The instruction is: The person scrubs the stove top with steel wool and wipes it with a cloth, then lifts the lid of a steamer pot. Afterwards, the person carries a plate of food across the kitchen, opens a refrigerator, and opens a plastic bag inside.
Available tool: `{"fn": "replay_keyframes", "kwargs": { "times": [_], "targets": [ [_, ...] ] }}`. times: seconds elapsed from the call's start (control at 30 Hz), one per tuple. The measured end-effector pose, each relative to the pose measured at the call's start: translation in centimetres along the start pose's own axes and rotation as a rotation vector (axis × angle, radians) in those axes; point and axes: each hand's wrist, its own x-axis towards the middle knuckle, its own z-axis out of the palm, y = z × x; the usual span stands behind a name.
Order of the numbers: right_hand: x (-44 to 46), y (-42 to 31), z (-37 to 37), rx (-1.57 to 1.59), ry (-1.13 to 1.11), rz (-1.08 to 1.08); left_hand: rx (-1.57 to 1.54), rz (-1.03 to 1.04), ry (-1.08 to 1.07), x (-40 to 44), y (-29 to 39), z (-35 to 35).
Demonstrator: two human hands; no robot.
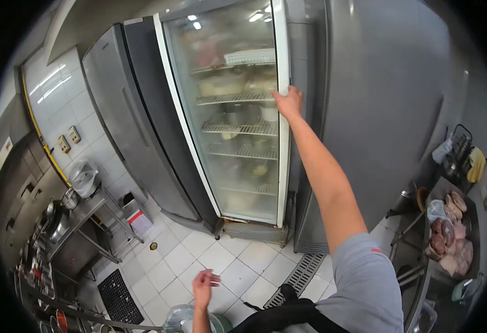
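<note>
My right hand [289, 103] is stretched forward at the end of a straight arm. Its fingers are wrapped round the white frame edge of a glass refrigerator door [238, 188], which looks closed or nearly so. Through the fogged glass, wire shelves [241, 129] carry several containers, among them a metal pot [234, 114] and a white perforated basket [250, 56]. Low in front of my body, my left hand [204, 284] hangs over the floor with loosely bent, parted fingers and nothing in them. Just below it is a clear plastic bag [179, 319].
A grey refrigerator [130, 122] stands left of the glass door, and a large steel cabinet [385, 105] to the right. Raw meat [449, 241] lies in a metal tray at the right. A floor grate [293, 280], a black mat [120, 297] and a steel table [77, 222] are lower down.
</note>
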Motion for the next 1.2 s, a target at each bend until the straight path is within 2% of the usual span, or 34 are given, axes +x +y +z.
{"fn": "replay_keyframes", "kwargs": {
  "times": [0.1, 0.13, 0.3, 0.43, 0.57, 0.6, 0.63, 0.7, 0.77, 0.83, 0.9, 0.97, 1.0, 1.03, 1.1, 1.17, 1.2],
  "targets": [
    [1.2, 1.8, 1.7, 0.128, 0.148, -0.017, 0.03, 0.1, 0.206, 2.6, 6.0, 0.4],
    [1.5, 1.9, 1.5, 0.225, 0.086, 0.003, 0.017, 0.118, 0.238, 3.5, 8.9, 1.3],
    [0.5, 1.9, 1.5, 0.228, 0.085, -0.06, 0.083, 0.395, 0.18, 9.7, 19.3, 6.9],
    [-4.9, 0.1, -3.8, 0.278, -0.076, -0.301, 0.208, 0.682, 0.035, 15.8, 27.2, 13.8],
    [-6.3, -2.3, -8.6, 0.71, -0.529, -0.353, 0.266, 0.97, 0.091, 18.4, 33.3, 18.9],
    [-5.2, -3.1, -8.6, 0.8, -0.413, -0.346, 0.278, 1.008, 0.121, 18.5, 34.0, 19.1],
    [-3.0, -3.1, -7.7, 0.709, -0.333, -0.452, 0.291, 1.044, 0.155, 18.4, 34.7, 19.0],
    [1.6, -4.1, -4.2, 0.958, -0.434, -0.31, 0.329, 1.003, 0.329, 17.4, 34.6, 17.8],
    [7.1, -5.1, -0.6, 1.016, -0.636, -0.274, 0.468, 0.997, 0.585, 17.9, 32.0, 14.7],
    [12.0, -6.9, 3.3, 1.071, -0.644, -0.28, 0.411, 0.902, 0.843, 17.7, 32.2, 13.4],
    [16.3, -9.8, 7.1, 1.084, -0.624, -0.161, 0.241, 0.832, 1.013, 17.9, 32.2, 9.7],
    [20.7, -12.7, 12.2, 0.991, -0.503, -0.174, 0.504, 0.879, 1.25, 18.5, 33.2, 8.2],
    [23.5, -12.9, 15.4, 0.787, -0.394, -0.274, 0.581, 0.918, 1.355, 19.3, 33.7, 7.8],
    [25.6, -13.9, 18.3, 0.588, -0.283, -0.391, 0.528, 1.052, 1.465, 20.5, 34.1, 7.6],
    [28.0, -15.2, 19.7, 0.289, -0.27, -0.474, 0.343, 1.384, 1.511, 23.4, 35.3, 8.9],
    [30.5, -16.7, 20.9, 0.018, -0.338, -0.509, 0.372, 1.688, 1.202, 26.7, 37.4, 9.9],
    [31.3, -17.2, 21.7, -0.112, -0.366, -0.543, 0.386, 1.685, 0.965, 28.8, 38.7, 10.2]
  ]
}}
